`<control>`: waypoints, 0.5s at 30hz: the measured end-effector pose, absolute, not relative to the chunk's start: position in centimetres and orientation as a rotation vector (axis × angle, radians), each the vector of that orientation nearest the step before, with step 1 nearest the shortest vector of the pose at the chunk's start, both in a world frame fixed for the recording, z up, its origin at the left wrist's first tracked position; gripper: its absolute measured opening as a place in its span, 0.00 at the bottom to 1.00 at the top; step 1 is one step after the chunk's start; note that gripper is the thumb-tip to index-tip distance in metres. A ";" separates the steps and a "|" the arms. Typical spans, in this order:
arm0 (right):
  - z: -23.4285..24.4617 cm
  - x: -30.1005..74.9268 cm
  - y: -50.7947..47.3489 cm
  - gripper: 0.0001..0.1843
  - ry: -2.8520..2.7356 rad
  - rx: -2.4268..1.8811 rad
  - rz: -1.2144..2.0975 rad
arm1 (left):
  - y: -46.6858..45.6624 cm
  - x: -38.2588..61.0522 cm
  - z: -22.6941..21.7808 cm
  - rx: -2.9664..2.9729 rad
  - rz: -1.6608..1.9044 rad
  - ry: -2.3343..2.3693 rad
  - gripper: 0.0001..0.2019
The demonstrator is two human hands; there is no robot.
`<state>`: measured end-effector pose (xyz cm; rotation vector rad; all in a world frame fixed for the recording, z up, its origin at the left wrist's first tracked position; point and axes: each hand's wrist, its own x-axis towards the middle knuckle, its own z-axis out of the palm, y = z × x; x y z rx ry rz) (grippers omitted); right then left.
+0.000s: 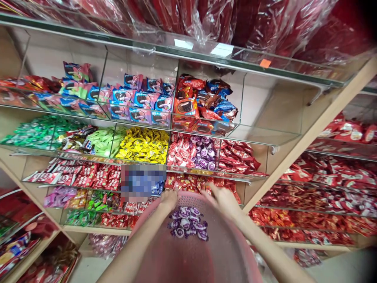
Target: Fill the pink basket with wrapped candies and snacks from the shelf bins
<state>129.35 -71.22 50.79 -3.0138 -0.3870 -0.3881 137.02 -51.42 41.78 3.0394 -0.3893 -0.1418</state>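
Note:
A pink plastic basket point(188, 261) with small holes along its far wall fills the lower middle of the view. Several purple-and-white wrapped candies point(188, 223) lie together on its bottom. My left hand point(169, 200) is closed on the basket's far left rim, its fingertips partly hidden. At the far right rim is my right hand point(224, 199), with some fingers stretched out and apart, slightly blurred. Just beyond it, red-wrapped candies point(188, 182) fill a low shelf compartment. Higher up are purple-wrapped candies point(205, 153) and red-and-white ones point(181, 151).
Glass dividers split the shelves into compartments of yellow packets point(144, 145), green packets point(38, 131) and cookie packs point(144, 100). A slanting wooden panel point(294, 145) separates another rack of red packets point(324, 169) on the right. Plastic-wrapped red goods point(188, 17) sit on top.

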 end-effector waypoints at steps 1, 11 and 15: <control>53.0 130.0 -70.9 0.22 -0.377 -3.016 -0.495 | -51.4 137.1 41.7 3.046 -0.149 -0.389 0.20; 60.3 138.2 -66.5 0.17 0.012 -3.320 -0.677 | -51.6 136.8 41.9 3.040 -0.148 -0.367 0.21; 59.3 139.5 -66.3 0.12 0.055 -3.308 -0.695 | -51.4 136.7 41.9 3.036 -0.154 -0.364 0.21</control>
